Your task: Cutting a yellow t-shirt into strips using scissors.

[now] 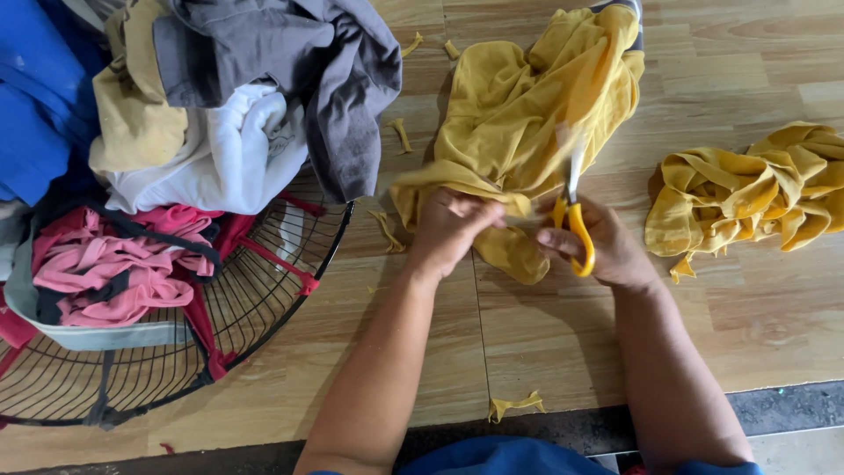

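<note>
gripping yellow cloth (pixel 519 114) btwn hands

A light wooden tabletop (pixel 774 299) carries a crumpled yellow garment (pixel 519 114) at its middle and a second yellow bundle (pixel 756 189) to the right; small yellow scraps (pixel 514 405) lie scattered about. At left rests a black wire fan guard (pixel 264 290); clothes (pixel 237 132) are heaped over it.

A pale wood-plank floor (pixel 774 290) lay in even daylight, with a black wire fan guard (pixel 264 290) at eight o'clock and a dark edge strip (pixel 791 405) at five.
</note>
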